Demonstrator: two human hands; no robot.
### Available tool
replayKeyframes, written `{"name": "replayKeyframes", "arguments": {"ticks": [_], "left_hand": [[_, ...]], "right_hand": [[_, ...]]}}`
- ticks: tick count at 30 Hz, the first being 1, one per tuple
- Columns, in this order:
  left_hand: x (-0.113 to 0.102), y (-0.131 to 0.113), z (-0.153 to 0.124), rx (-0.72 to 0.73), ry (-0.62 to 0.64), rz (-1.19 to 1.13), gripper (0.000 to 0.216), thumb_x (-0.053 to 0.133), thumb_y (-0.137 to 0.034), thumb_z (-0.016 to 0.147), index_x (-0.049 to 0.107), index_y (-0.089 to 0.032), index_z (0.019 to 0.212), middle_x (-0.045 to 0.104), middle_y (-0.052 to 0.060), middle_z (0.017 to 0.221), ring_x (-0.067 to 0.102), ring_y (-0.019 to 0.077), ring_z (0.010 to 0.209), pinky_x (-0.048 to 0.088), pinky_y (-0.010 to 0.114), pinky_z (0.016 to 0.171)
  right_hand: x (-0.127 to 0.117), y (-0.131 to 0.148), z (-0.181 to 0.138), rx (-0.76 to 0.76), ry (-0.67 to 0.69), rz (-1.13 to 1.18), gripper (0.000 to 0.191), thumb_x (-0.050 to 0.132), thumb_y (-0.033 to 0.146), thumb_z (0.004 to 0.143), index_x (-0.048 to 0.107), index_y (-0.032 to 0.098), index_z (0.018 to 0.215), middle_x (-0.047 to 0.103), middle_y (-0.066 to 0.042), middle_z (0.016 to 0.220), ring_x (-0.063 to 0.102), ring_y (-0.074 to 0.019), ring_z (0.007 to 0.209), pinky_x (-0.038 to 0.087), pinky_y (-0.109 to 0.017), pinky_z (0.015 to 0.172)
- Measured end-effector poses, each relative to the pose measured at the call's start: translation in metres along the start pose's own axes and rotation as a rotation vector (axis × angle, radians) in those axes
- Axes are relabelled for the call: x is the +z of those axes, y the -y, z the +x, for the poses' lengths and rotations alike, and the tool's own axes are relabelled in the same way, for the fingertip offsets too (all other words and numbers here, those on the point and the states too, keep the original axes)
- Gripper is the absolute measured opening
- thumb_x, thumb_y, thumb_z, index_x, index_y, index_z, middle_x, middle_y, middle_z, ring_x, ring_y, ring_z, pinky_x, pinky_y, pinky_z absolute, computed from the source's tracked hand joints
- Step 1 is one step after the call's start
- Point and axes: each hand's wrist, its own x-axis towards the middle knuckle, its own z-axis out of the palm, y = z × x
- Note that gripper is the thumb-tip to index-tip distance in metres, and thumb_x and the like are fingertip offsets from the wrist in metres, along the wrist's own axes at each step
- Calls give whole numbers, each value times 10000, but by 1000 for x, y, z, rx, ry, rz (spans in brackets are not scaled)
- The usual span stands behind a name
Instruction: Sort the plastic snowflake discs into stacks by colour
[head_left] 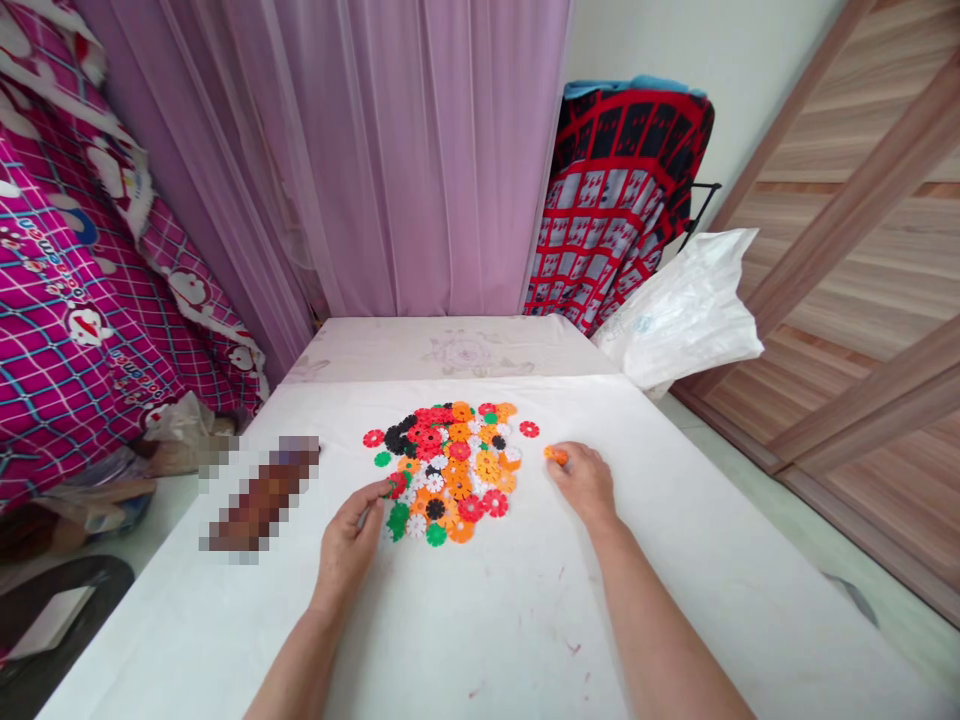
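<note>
A heap of flat plastic snowflake discs (459, 470) in red, orange, black, white and green lies on the white-covered table (480, 620). My right hand (585, 482) is closed to the right of the heap, its fingertips gripping an orange snowflake disc (556, 455); whether there is more than one is not clear. At the heap's left edge is my left hand (352, 530), thumb and forefinger brought together beside a red disc (397, 486) and some green ones. What sits between those fingertips is too small to make out.
A blurred-out brown object (262, 495) lies on the table's left side. At the far right corner stands a white plastic bag (675, 310). Behind are a purple curtain (420, 150) and a red patterned cloth (615, 190); wooden cabinet doors (847, 330) stand right.
</note>
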Motion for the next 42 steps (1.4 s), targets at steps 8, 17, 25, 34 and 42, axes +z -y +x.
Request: {"name": "replayKeyframes", "arguments": {"ticks": [8,17,25,34,42], "left_hand": [[0,1,0,3,5,-1,354,503,-453,813,701,-211,980,726,69,1065,658,220,1009,490,385,953],[0,-5,0,10,11,-6,337,505,-433,817,701,-208,973,734,64,1035,665,211,984,503,373,931],[1,-4,0,24,23,-3,332,494,-429,826,699,-217,977,730,65,1050,664,209,995,505,370,934],[2,-6,1,40,42,-8,319,491,-407,832,699,-216,979,722,69,1091,655,212,1027,496,384,956],[1,-3,-1,16,57,-7,330,489,-420,838,696,-217,995,712,75,1117,644,215,1059,483,391,977]], "right_hand": [[-3,6,-1,-10,14,-37,181,565,252,803,678,221,941,679,-42,991,553,-201,884,373,-311,779],[-7,20,-4,-31,-90,39,157,569,286,808,682,213,889,669,-55,1020,551,-210,913,376,-327,801],[6,96,-20,-329,13,216,148,601,284,811,669,233,932,692,-48,1048,555,-213,981,390,-333,856],[19,99,-21,-219,63,208,165,614,229,765,660,231,924,693,-34,957,568,-209,918,393,-317,790],[22,99,-25,-258,48,223,121,627,263,783,666,242,895,691,-28,1014,567,-205,943,396,-318,809]]}}
